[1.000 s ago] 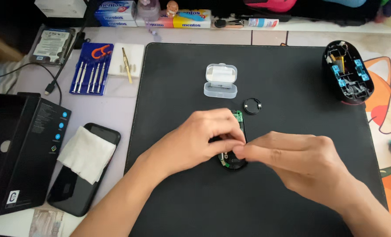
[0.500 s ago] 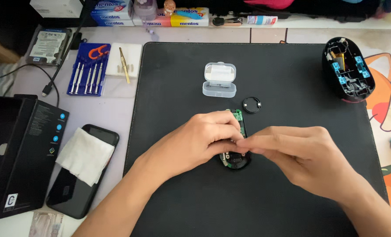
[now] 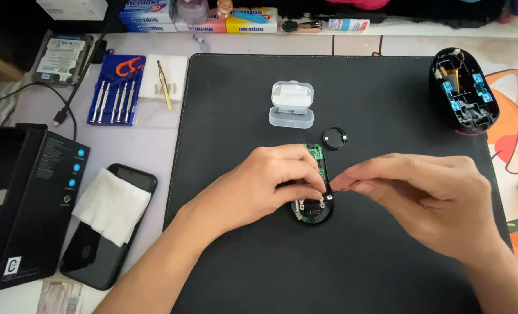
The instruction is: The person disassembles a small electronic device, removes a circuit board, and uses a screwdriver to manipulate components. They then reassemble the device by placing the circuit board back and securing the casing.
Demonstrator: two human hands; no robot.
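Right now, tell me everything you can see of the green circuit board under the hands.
The green circuit board is long and narrow, lying flat on the black mat. Its far end shows bare green; its near end sits in a rounded black shell with metal contacts. The left hand covers its left side and pins it down. The right hand pinches at its right edge near the contacts. Much of its middle is hidden by fingers.

Pale tabletop (image 3: 154,125), black desk mat (image 3: 386,104), soft even daylight
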